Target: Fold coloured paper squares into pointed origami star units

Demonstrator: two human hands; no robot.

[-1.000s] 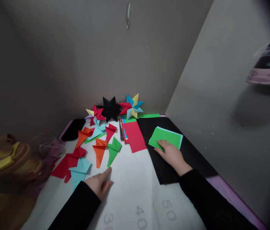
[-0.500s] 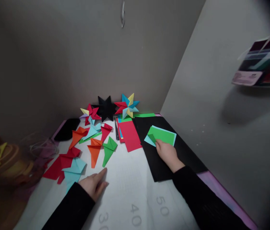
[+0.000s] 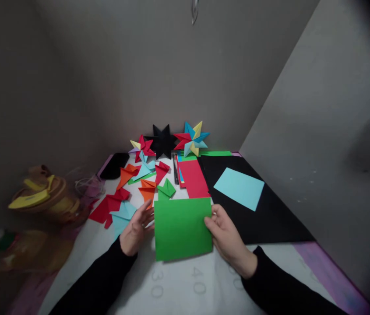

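A flat green paper sheet [image 3: 183,229] is raised in front of me above the white table surface. My right hand [image 3: 226,232] pinches its right edge, thumb on the front face. At the sheet's left edge is my left hand [image 3: 137,229], fingers apart; whether it touches the paper I cannot tell. A light blue paper sheet [image 3: 240,188] lies on the black paper [image 3: 270,223] to the right. Beyond the green sheet lie a folded green piece [image 3: 167,189] and a folded orange piece [image 3: 147,188], both partly hidden. Beside my left hand rests a folded light blue piece [image 3: 124,214].
Red folded pieces [image 3: 107,208] lie at the left, near a dark phone-like object [image 3: 115,166]. Along the back wall stand a black paper star [image 3: 162,141] and a multicoloured star [image 3: 193,139]. Red sheets [image 3: 194,177] lie mid-table. A brown container [image 3: 48,197] stands left.
My right hand has lifted the green sheet off the light blue one and brought it left and nearer. My left hand has turned and opened beside it. The view has shifted.
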